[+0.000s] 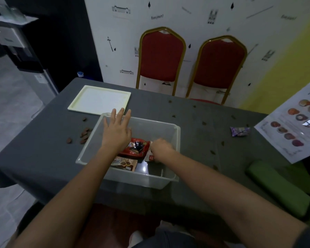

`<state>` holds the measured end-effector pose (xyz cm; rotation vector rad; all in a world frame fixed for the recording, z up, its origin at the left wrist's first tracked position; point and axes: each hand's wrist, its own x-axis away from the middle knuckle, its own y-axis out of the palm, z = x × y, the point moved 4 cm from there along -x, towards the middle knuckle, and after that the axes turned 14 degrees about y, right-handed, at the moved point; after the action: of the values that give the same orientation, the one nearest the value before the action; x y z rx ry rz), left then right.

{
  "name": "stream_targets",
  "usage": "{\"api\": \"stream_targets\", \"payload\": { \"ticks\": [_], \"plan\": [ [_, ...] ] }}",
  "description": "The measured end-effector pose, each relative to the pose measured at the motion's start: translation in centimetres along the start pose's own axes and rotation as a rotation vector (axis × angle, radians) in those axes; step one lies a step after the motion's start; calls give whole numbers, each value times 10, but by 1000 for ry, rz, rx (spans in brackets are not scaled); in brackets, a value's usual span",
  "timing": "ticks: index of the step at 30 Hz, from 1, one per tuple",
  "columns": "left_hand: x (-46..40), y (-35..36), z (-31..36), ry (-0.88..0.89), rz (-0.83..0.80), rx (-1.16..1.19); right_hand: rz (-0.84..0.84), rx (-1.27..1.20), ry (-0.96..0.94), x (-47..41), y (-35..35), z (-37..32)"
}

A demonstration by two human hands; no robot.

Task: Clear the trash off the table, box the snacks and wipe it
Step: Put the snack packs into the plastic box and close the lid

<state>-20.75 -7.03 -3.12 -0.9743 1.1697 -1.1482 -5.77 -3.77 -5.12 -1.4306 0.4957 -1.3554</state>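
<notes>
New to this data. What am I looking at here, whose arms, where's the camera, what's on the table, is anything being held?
There is no robot here. One wide-angle camera sits on a person's head and looks forward and down, so the two bare arms coming in from the bottom are the wearer's own.

The left hand is spread open with straight fingers over the far left side of a clear plastic box. The right hand reaches into the box, and its fingers seem to pinch a white and red snack wrapper. A red snack pack and a brown biscuit pack already lie inside.

On the grey table there are also a white lid, a purple wrapper, brown crumbs, a green cloth and a printed sheet. Two red chairs stand behind.
</notes>
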Motion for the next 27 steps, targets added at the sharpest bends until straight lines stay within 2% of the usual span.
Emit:
{"api": "stream_targets", "payload": {
  "ticks": [5,11,15,19,21,24,27],
  "plan": [
    [2,1,0,6,-31,4,69,-57,-30,9,-9,1],
    [2,-3,8,-20,-62,-21,-50,89,-124,22,-4,-2],
    [1,-2,24,34,-64,-33,22,-200,-89,29,-46,15],
    [-13,4,55,105,-35,-9,124,-649,37,27,-95,90],
    [-23,8,79,168,-29,18,201,-773,127,12,-102,137],
    [-37,15,113,227,-22,59,232,-749,307,-18,-80,212],
    [-42,19,127,194,52,66,198,-624,492,-37,-29,278]
  ]
}}
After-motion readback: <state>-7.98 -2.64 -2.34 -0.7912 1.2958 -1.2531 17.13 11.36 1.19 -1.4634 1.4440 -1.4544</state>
